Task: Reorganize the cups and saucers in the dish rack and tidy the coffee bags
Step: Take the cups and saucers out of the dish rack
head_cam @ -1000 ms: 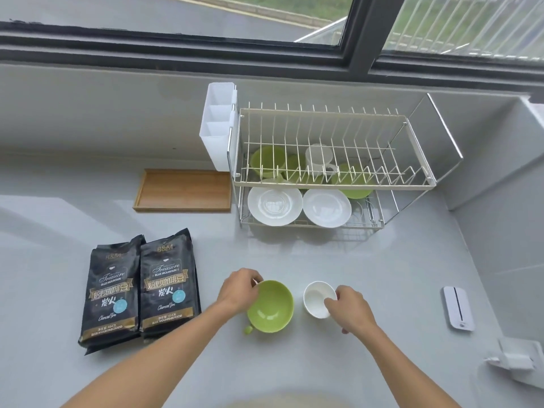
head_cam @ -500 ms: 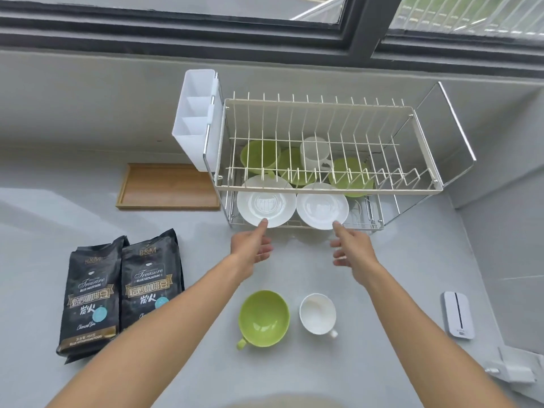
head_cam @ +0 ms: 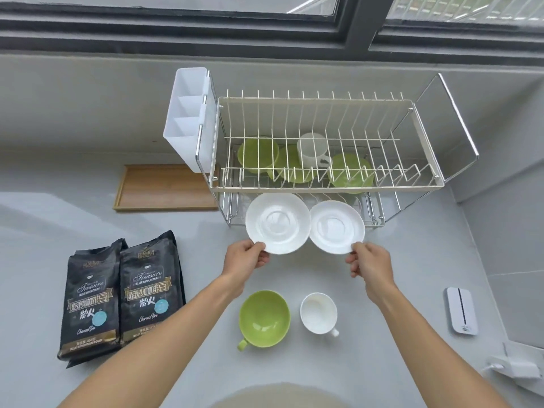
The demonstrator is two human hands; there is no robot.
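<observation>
My left hand (head_cam: pixel 245 259) pinches the lower rim of a white saucer (head_cam: pixel 278 222), and my right hand (head_cam: pixel 371 265) pinches a second white saucer (head_cam: pixel 337 226). Both saucers are held side by side just in front of the dish rack (head_cam: pixel 323 188). Under the rack's upper tier sit a white cup (head_cam: pixel 312 150) and several green cups and saucers (head_cam: pixel 257 154). On the counter below my hands stand a green cup (head_cam: pixel 264 318) and a small white cup (head_cam: pixel 318 313). Two black coffee bags (head_cam: pixel 122 295) lie side by side at the left.
A white cutlery holder (head_cam: pixel 188 119) hangs on the rack's left end. A wooden tray (head_cam: pixel 166 187) lies left of the rack. At the right are a white flat device (head_cam: pixel 461 310) and a white plug (head_cam: pixel 512 368). A wall rises to the right.
My hands left the two cups on the counter, reached up to the rack's lower tier, took hold of the two white saucers and drew them out toward me.
</observation>
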